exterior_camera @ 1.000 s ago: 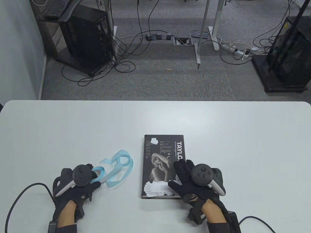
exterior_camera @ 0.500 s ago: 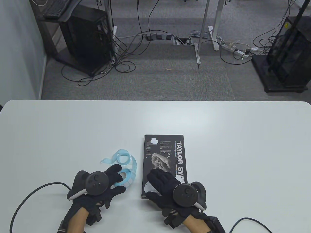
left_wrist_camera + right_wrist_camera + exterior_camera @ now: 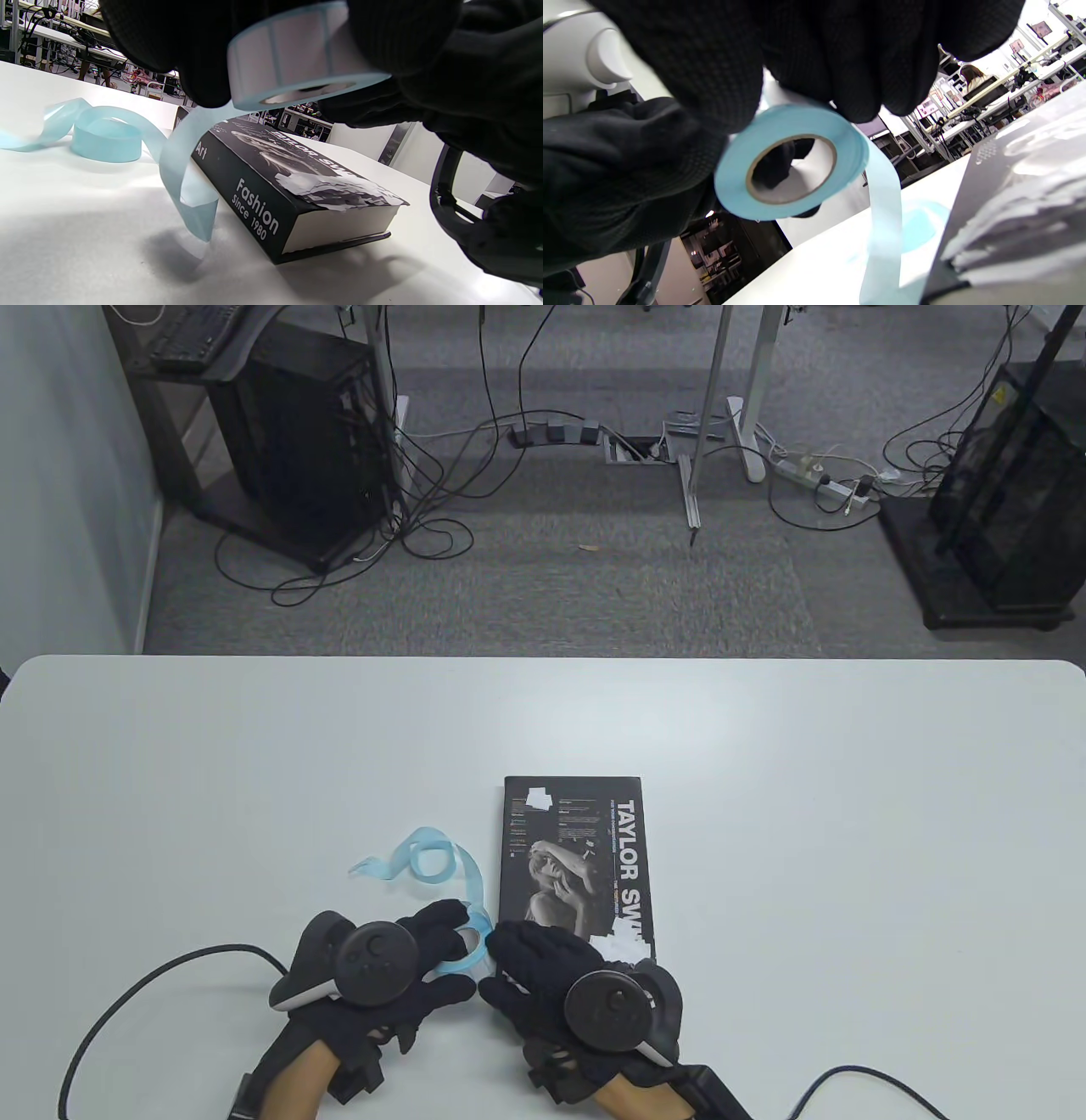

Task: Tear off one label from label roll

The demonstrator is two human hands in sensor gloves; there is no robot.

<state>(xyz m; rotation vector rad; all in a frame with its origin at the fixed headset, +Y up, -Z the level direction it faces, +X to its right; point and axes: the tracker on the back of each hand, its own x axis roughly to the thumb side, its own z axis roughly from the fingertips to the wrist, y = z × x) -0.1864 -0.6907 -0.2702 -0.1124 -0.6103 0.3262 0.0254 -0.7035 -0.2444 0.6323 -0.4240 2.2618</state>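
Observation:
The label roll (image 3: 469, 943), light blue backing with white labels, is lifted off the table between both hands. My left hand (image 3: 441, 946) grips it; in the left wrist view the roll (image 3: 297, 55) shows its white labels under my fingers. My right hand (image 3: 507, 957) has closed in from the right, and in the right wrist view its thumb and fingertips sit on the upper rim of the roll (image 3: 791, 163). A loose tail of blue backing (image 3: 428, 857) hangs from the roll and curls on the table to the far left.
A black book (image 3: 577, 848) lies just right of the hands, with white labels (image 3: 628, 937) stuck on its near end. The white table (image 3: 764, 780) stretches beyond. Glove cables trail off the near edge.
My right hand left the book and moved left to the roll. My left hand carried the roll right and toward the near edge. The backing tail dragged along.

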